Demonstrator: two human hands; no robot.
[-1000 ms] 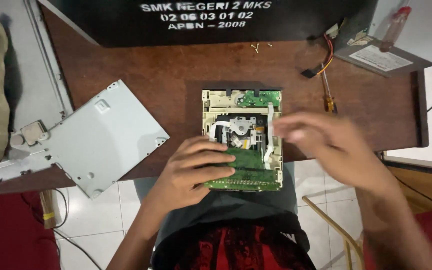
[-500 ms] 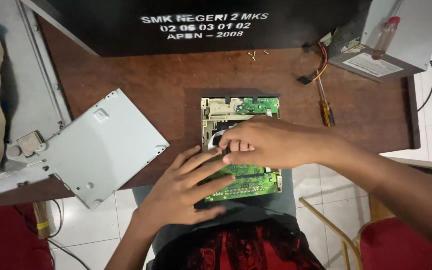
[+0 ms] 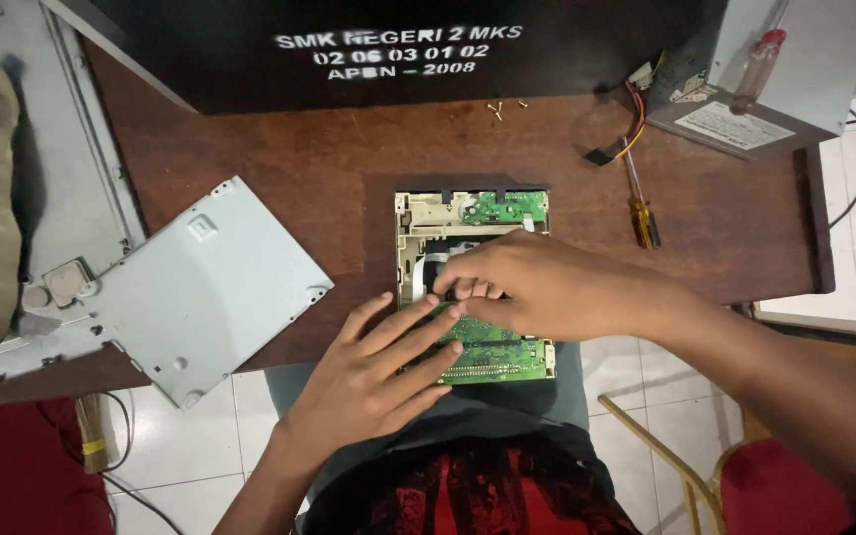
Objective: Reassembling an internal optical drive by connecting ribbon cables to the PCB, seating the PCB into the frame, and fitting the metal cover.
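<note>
An opened optical drive (image 3: 428,213) lies at the near edge of the brown table (image 3: 349,159), with a cream frame and green circuit boards showing. My left hand (image 3: 378,372) rests flat with fingers spread on the lower green board (image 3: 492,362), which overhangs the table edge. My right hand (image 3: 537,287) reaches across from the right and presses its curled fingertips on the middle of the drive. The drive's centre is hidden under my right hand.
The drive's grey metal cover (image 3: 205,287) lies to the left. A screwdriver (image 3: 641,208) and a power supply box (image 3: 775,69) with coloured wires are at the right. A black computer case (image 3: 398,45) is at the back, with small screws (image 3: 497,109) beside it.
My right hand has moved left from the drive's right side onto its middle. My left hand has stayed on the lower board, with its fingers spread wider.
</note>
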